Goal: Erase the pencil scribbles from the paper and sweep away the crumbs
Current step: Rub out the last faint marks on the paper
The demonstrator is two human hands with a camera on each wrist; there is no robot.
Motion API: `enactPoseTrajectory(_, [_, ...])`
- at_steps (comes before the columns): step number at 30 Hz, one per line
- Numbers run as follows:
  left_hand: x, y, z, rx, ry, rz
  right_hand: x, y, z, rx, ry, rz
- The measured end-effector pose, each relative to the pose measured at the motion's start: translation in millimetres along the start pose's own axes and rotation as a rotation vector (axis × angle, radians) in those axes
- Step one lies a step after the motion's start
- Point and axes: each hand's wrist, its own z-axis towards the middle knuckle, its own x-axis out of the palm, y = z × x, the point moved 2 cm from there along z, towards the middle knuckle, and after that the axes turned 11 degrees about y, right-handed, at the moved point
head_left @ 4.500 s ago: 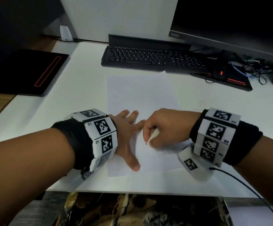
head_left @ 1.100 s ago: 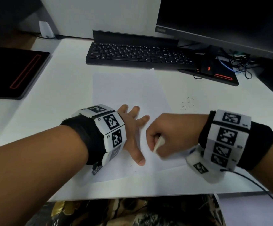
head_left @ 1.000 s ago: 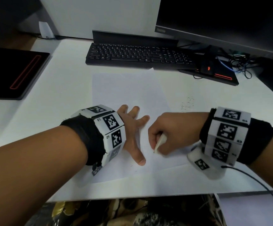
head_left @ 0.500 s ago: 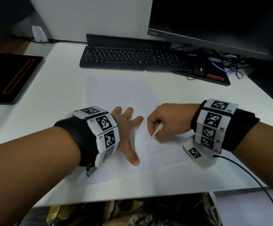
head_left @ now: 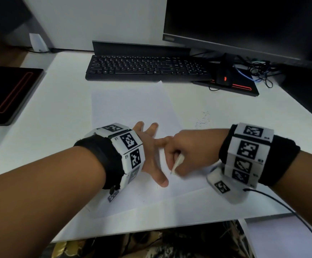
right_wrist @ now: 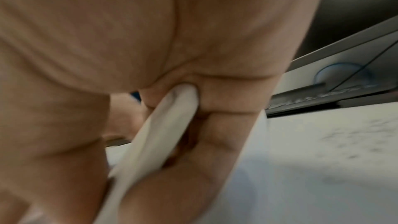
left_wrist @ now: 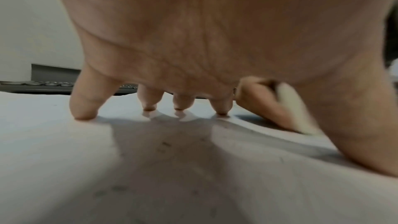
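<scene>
On the white paper [head_left: 132, 108], right grip [head_left: 192, 155] holds slim white eraser [head_left: 177, 162]; left grip [head_left: 151, 155] flat, splayed

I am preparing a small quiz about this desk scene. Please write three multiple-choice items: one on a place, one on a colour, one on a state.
1. Where do the eraser crumbs lie?
A. on the keyboard
B. on the desk, right of the paper
C. under the left wrist

2. What colour is the eraser?
A. white
B. green
C. black

3. How is the left hand?
A. closed in a fist
B. lifted off the desk
C. fingers spread, pressing the paper

Key: 1 B, specks show on bare desk beyond the paper's right edge; 2 A, a white piece shows in the right hand; 3 C, fingertips touch the sheet.
</scene>
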Motion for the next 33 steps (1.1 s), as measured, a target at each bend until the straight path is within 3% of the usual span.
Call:
enactPoseTrajectory(3, [0,0,-1,0.004,-0.002,-0.014,-9,-11,0,0.053,-0.074,0.054])
enactPoseTrajectory(8, [-2,-2,-2,-0.013,0.017,0.01,5,2,2,-0.033,0.06,0.019])
enactPoseTrajectory(12, [-1,-2,-3,-0.009,0.016,-0.013,-11,-15,-1,0.062,-0.055,0.035])
enactPoseTrajectory(16, [-1,-1,-2,-0.007,0.016,0.006,8,-2,-3,-0.015,0.094,0.011])
enactPoseTrajectory(21, [0,-2,-1,-0.023,0.027,0.002,-9,-18,-4,0.059,-0.017,0.056])
enactPoseTrajectory(26, [-1,-1,-2,-0.009,0.029,0.001,5,-7,-4,0.004,0.078,0.018])
enactPoseTrajectory(30, [0,-2,-1,-0.022,0.026,0.004,-9,-19,-6,0.066,-0.032,0.066])
enactPoseTrajectory(33, [0,-1,-1,-0.011,0.022,0.003,5,-8,-5,0.023,0.07,0.045])
